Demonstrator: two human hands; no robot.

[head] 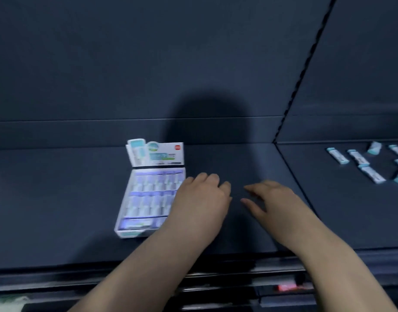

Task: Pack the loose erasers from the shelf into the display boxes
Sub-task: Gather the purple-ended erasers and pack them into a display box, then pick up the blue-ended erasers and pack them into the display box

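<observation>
At nine o'clock the display box (148,192) is sitting on the shelf (58,199), looking nearly full. The left hand (200,199) is overlapping its right edge, its fingers curling under, and I cannot tell whether they are gripping anything. The right hand (276,199) is spreading empty fingers. At three o'clock, loose erasers (337,156) are waiting unpacked.

Your wide-angle view comes from your head, facing forward and down onto the dark shelf (58,199) at close range, with your left hand (201,199) and right hand (276,199) just below centre.
</observation>
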